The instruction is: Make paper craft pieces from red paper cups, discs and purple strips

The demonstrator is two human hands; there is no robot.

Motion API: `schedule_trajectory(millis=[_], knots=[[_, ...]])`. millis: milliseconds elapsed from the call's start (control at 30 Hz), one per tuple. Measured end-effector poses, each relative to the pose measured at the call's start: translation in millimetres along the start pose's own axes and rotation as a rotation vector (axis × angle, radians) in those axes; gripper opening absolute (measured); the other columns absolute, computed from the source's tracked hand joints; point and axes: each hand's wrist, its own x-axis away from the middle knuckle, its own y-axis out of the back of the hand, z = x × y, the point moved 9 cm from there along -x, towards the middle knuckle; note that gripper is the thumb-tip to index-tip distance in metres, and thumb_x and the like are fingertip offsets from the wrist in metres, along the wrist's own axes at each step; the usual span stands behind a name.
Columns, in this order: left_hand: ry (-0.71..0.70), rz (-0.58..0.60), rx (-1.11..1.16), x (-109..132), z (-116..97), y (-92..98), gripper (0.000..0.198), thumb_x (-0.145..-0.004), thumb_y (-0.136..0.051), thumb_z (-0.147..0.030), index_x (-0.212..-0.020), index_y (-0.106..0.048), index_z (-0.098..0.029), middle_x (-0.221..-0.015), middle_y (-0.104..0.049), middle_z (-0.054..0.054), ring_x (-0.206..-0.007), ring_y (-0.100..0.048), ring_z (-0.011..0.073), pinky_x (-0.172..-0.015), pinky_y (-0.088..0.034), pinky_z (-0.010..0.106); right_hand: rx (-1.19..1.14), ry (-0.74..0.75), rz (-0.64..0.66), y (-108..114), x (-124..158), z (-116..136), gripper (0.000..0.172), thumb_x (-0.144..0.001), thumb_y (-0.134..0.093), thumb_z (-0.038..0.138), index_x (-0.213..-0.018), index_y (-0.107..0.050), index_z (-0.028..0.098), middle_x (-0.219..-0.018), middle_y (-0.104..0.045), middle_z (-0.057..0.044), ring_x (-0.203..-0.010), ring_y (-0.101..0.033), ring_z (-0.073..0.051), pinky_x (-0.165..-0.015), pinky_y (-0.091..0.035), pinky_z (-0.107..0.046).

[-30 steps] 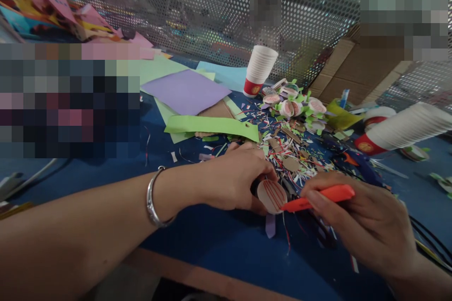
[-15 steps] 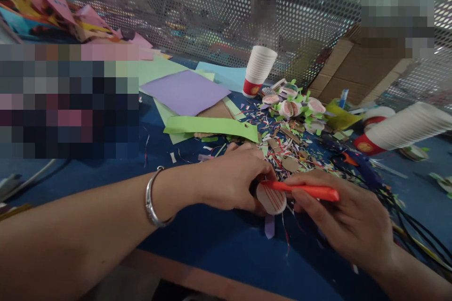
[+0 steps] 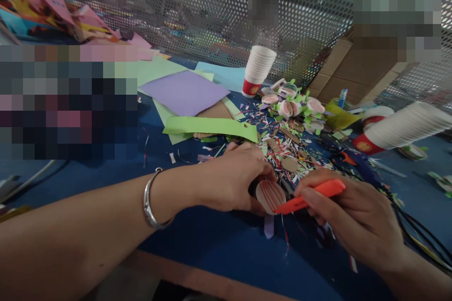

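Between the fingers of my left hand (image 3: 236,178) is a small round white paper disc (image 3: 269,195) with red stripes drawn across it. My left hand is closed on its far and left edge. A red-orange marker (image 3: 316,196) is pinched in my right hand (image 3: 356,221), its tip touching the disc's lower edge near the ends of the stripes. A purple paper strip (image 3: 269,226) pokes out below the disc; whether it is joined to it I cannot tell.
Paper scraps (image 3: 289,150) cover the blue table behind my hands. Beyond them lie several finished-looking round paper pieces (image 3: 289,108), an upright paper cup stack (image 3: 259,70) and a tipped stack (image 3: 406,129). Purple paper (image 3: 187,91) and a green strip (image 3: 212,126) lie left; black cables (image 3: 413,225) right.
The marker's tip has travelled from the disc's upper left edge down to its lower edge, and the marker has tilted. My left hand has stayed nearly still.
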Motion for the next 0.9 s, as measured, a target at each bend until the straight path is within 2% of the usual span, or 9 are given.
schedule_trajectory(millis=[200,433,567,667,767,900], knots=[[-0.011,-0.012,0.006,0.3,-0.4,0.1,0.043,-0.072,-0.082,-0.046,-0.109,-0.074,-0.026,-0.107,-0.065,0.004,-0.113,-0.053,0.0292,-0.092,-0.037,0.039,-0.043,-0.045,-0.067,-2.2,3.2,-7.6,0.012,-0.099,-0.06,0.02,-0.096,-0.069,0.027,-0.074,-0.07,0.006,-0.049,-0.063,-0.007,-0.055,-0.051,-0.02],[-0.014,-0.017,0.011,-0.7,1.6,0.3,0.043,-0.071,-0.082,-0.048,-0.106,-0.073,-0.024,-0.105,-0.066,0.005,-0.109,-0.054,0.029,-0.088,-0.037,0.039,0.041,-0.053,-0.105,-4.9,4.5,-8.5,0.013,-0.097,-0.063,0.027,-0.104,-0.074,0.027,-0.064,-0.07,0.004,-0.059,-0.07,-0.014,-0.066,-0.057,-0.025],[-0.016,-0.018,0.012,-1.5,1.5,-0.4,0.043,-0.071,-0.082,-0.047,-0.106,-0.073,-0.023,-0.106,-0.067,0.005,-0.107,-0.054,0.0285,-0.088,-0.036,0.039,0.047,-0.044,-0.074,-7.1,4.6,-7.7,0.013,-0.097,-0.062,0.027,-0.104,-0.073,0.028,-0.061,-0.07,0.006,-0.048,-0.066,-0.013,-0.064,-0.058,-0.027],[-0.031,-0.02,0.012,-1.4,-1.5,0.9,0.04,-0.072,-0.082,-0.046,-0.104,-0.074,-0.023,-0.101,-0.068,0.004,-0.104,-0.054,0.0273,-0.086,-0.036,0.038,0.031,-0.028,-0.047,-6.2,5.1,-5.9,0.013,-0.098,-0.061,0.025,-0.104,-0.072,0.028,-0.068,-0.072,0.006,-0.048,-0.065,-0.01,-0.064,-0.057,-0.025],[-0.012,-0.003,0.027,-1.2,-0.9,0.6,0.043,-0.073,-0.082,-0.046,-0.11,-0.074,-0.025,-0.105,-0.067,0.005,-0.11,-0.053,0.0282,-0.089,-0.036,0.039,-0.005,0.003,-0.016,-4.3,3.8,-2.3,0.012,-0.098,-0.059,0.022,-0.098,-0.07,0.027,-0.074,-0.074,0.005,-0.048,-0.064,-0.008,-0.057,-0.053,-0.022],[-0.002,0.012,0.03,-1.2,0.0,-0.1,0.048,-0.072,-0.083,-0.044,-0.115,-0.073,-0.025,-0.111,-0.065,0.006,-0.116,-0.051,0.0299,-0.094,-0.036,0.041,-0.049,-0.012,-0.01,-1.7,0.7,-3.5,0.016,-0.098,-0.058,0.018,-0.088,-0.068,0.025,-0.068,-0.068,0.006,-0.046,-0.06,-0.007,-0.047,-0.047,-0.02]])
